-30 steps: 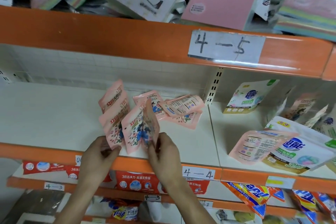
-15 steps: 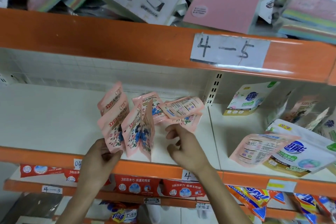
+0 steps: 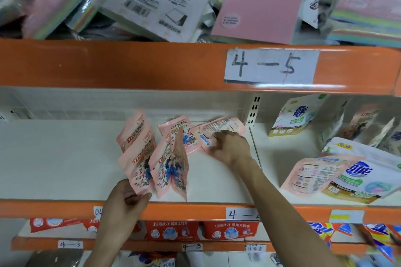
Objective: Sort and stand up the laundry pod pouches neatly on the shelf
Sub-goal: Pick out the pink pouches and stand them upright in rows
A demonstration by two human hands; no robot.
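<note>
Standing pouch (image 3: 138,165) pinched at its lower corner by left hand (image 3: 128,199). Flat pouch (image 3: 225,124), long axis sideways, touched by nearer right hand (image 3: 230,147); grip cannot be told.

Standing pouches (image 3: 152,158) left of lying pouch (image 3: 219,132)

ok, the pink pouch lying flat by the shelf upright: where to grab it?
Pinch the flat pouch at its near long edge, from the front right, where the right hand is. It lies flat, so an edge is likely the only purchase; a floral pouch sits at its left end and the upright crowds its far corner. The left hand holds a standing pouch.
</note>
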